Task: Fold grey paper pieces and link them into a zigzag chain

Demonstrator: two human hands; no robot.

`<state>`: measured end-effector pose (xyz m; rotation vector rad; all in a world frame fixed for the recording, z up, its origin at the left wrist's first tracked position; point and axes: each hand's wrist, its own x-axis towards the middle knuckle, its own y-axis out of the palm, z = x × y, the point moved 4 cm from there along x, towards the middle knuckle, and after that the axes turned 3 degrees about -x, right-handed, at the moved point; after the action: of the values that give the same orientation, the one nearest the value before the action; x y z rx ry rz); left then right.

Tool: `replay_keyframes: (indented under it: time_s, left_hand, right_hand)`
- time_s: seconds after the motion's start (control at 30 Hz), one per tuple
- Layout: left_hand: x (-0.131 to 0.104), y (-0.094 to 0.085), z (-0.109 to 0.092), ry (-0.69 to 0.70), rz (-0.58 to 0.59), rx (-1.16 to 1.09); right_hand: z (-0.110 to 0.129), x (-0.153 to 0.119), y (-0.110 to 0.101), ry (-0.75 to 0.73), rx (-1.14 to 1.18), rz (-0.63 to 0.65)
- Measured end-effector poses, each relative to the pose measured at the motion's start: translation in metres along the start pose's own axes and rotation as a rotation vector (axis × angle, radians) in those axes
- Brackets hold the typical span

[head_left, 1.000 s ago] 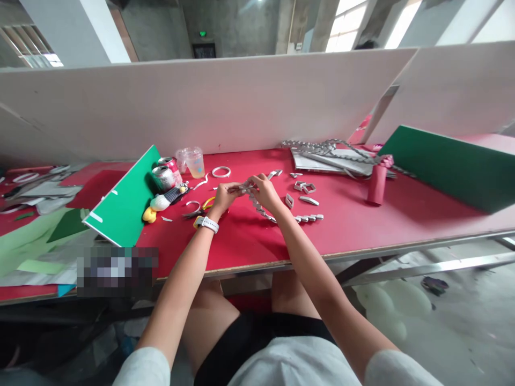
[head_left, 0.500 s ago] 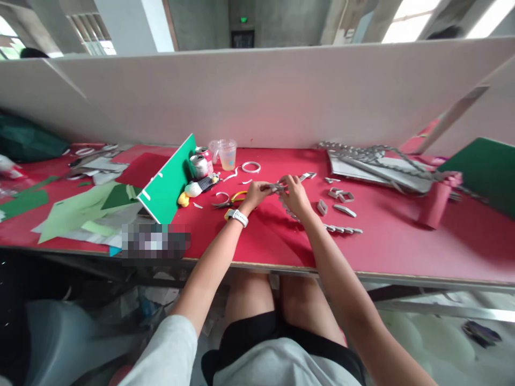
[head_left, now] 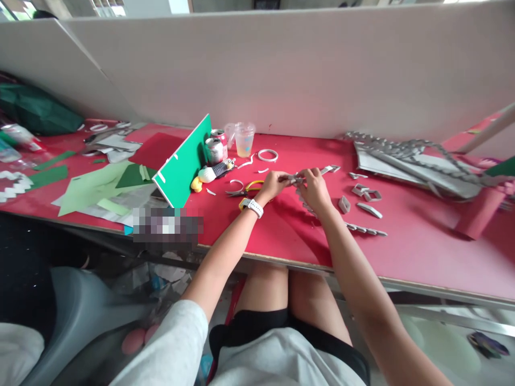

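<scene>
My left hand (head_left: 274,185), with a white watch on its wrist, pinches one end of a grey chain of folded links (head_left: 308,207). Close beside it, my right hand (head_left: 316,187) has its fingers closed on the same chain. Part of the chain hangs to the red table (head_left: 289,246), and a run of links shows to the right of my right forearm. My fingers partly cover the links between the hands. Loose grey folded links (head_left: 372,195) and a flat grey strip (head_left: 369,209) lie to the right.
Yellow-handled cutters (head_left: 253,187) lie left of my hands. Behind them are a white tape ring (head_left: 267,155), a plastic cup (head_left: 244,142), cans (head_left: 214,151) and a green board (head_left: 185,166). A long braided grey chain (head_left: 390,143) and a pink bottle (head_left: 478,212) are at right.
The view has tilted down and turned left, so the table items sit further right. Both hands stay together on the chain, with only slight finger movement.
</scene>
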<state>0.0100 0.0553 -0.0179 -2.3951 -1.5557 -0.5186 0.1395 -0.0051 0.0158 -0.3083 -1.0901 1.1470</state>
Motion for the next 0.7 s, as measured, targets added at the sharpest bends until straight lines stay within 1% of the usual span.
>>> replay_keyframes:
  time_s: [0.13, 0.3, 0.4, 0.5, 0.7]
  left_hand:
    - [0.0024, -0.0002, 0.0012, -0.005, -0.005, -0.013]
    - [0.0011, -0.0005, -0.0044, -0.003, -0.001, -0.02]
    - [0.0002, -0.0006, -0.0059, -0.005, -0.001, -0.017]
    - [0.0004, -0.0004, -0.0044, -0.012, 0.0, -0.003]
    - [0.001, 0.0008, -0.0008, -0.008, 0.018, 0.035]
  right_hand:
    - [0.0001, 0.0011, -0.0012, 0.007, -0.012, -0.012]
    - [0.0036, 0.0009, -0.0034, 0.013, -0.01, -0.01]
    - [0.0048, 0.0014, -0.0037, 0.027, -0.03, 0.015]
    - [0.0044, 0.0023, -0.0032, 0.052, -0.066, 0.047]
    - [0.0028, 0.0027, -0.0003, 0.047, -0.114, 0.053]
